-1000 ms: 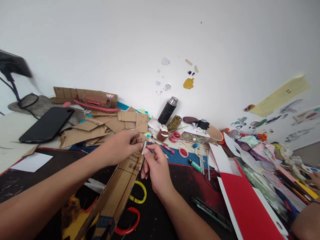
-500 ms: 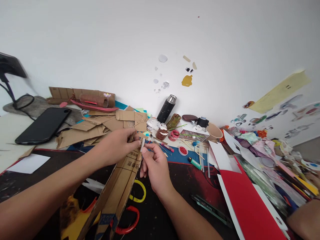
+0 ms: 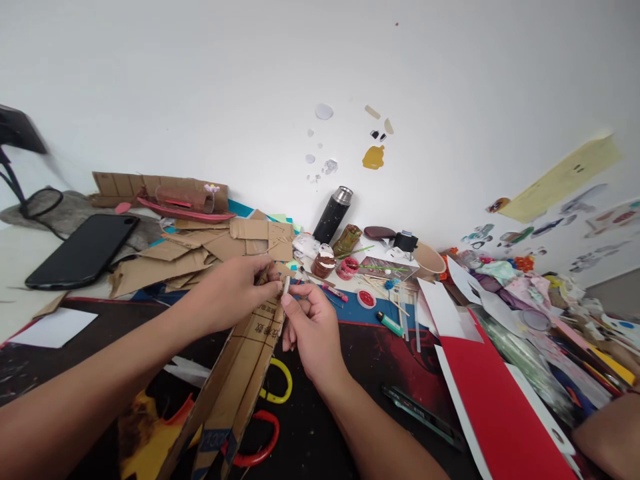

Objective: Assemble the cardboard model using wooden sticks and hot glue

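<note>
Angling inward, the left hand clasped the cardboard near its far end | right hand's grip pinched a white strip | cardboard: long, folded, printed

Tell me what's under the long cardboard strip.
Scissor blades and a yellow tool, perhaps a glue gun, show left of the cardboard strip; a yellow loop and a red loop, right. Whatever's between is covered.
</note>
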{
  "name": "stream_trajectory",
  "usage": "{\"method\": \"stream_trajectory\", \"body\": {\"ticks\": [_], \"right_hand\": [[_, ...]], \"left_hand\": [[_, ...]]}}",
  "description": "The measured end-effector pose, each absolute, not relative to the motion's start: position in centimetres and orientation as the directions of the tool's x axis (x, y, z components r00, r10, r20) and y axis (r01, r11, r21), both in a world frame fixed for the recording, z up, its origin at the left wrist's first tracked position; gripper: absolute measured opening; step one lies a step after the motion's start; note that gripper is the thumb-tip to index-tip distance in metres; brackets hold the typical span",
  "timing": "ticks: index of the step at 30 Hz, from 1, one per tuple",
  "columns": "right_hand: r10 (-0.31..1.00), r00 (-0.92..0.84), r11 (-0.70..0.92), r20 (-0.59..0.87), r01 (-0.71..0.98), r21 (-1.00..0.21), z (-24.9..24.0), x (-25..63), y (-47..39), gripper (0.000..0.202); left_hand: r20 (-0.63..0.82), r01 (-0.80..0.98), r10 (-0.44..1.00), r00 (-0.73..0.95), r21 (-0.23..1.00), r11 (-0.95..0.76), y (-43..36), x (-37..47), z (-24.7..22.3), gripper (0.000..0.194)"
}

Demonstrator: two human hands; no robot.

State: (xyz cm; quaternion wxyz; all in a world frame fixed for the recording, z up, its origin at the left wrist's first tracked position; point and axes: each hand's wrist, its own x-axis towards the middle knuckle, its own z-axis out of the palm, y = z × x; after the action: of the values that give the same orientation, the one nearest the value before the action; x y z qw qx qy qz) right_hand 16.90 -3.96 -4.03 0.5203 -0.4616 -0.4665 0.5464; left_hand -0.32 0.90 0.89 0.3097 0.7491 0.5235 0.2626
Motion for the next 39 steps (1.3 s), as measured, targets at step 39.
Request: {"method": "stream_trajectory", "body": {"ticks": [39], "right_hand": [[0.996, -0.084, -0.013, 0.001, -0.165, -0.986, -4.06, 17.05, -4.07, 0.040]], "left_hand": [[0.121, 0.571, 0.942, 0.313, 0.768, -0.289, 0.62, -0.14, 0.76, 0.025]]}}
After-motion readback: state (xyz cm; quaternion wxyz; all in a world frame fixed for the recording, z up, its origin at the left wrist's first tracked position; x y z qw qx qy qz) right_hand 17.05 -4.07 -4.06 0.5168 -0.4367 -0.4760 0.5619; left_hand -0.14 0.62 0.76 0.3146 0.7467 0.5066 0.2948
